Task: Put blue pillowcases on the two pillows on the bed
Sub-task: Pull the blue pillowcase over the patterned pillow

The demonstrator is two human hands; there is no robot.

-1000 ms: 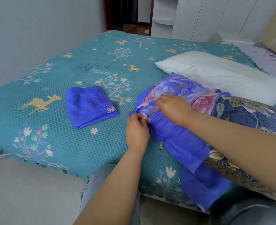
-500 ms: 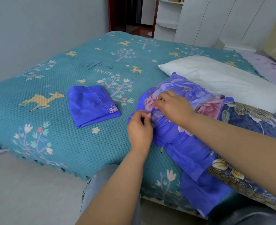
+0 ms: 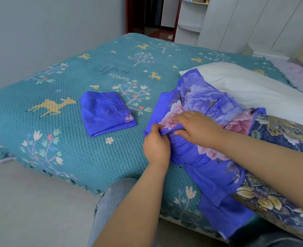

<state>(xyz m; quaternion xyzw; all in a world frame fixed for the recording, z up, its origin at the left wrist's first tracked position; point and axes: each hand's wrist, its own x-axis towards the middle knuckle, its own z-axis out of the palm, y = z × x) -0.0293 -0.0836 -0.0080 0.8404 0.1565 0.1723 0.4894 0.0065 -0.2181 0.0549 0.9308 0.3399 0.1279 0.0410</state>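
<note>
A blue floral pillowcase (image 3: 206,102) lies bunched on the bed, over the end of a dark floral pillow (image 3: 282,138) on the right. My left hand (image 3: 156,145) pinches the pillowcase's near-left edge. Beside it, my right hand (image 3: 199,129) grips a fold of the same fabric, fingers pressed onto the pink flower print. A second blue pillowcase (image 3: 106,115) sits folded on the bedspread to the left. Behind the bunched one lies a bare white pillow (image 3: 250,90).
The teal patterned bedspread (image 3: 75,72) covers the bed, its edge close to my knees. A grey wall stands at left, white wardrobe doors (image 3: 245,22) and a doorway at the back. Light floor runs along the bed's near side.
Both hands have shifted a little along the bunched pillowcase, and more of its blue edge and flower print is spread out toward the left. The folded pillowcase has not moved.
</note>
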